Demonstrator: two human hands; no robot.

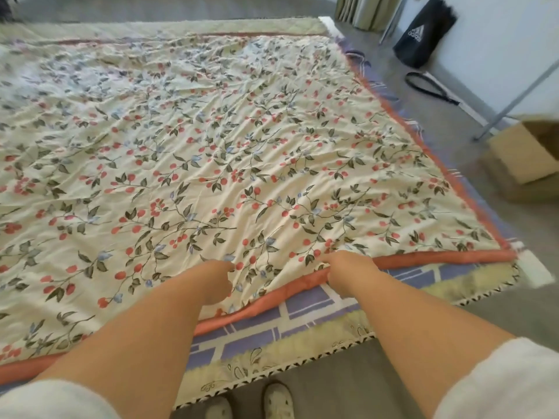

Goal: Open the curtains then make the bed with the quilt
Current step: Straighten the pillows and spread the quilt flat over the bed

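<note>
Head view: my left hand and right hand both pinch the quilt at its near red hem, right toward 3 o'clock. The quilt spreads away to 12 o'clock over the bed.

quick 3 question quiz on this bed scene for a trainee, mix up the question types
1. True or false: both hands are on the near edge of the quilt.
2. Multiple choice: what lies on the floor right of the bed, nearest the wall? A) a black bag B) a red pillow C) a folded chair
3. Short answer: what colour is the quilt's border?

Key
1. True. The left hand and right hand both pinch the fabric near the border.
2. A, the black bag, beyond the cardboard box.
3. Salmon pink; below it the purple sheet shows.
</note>
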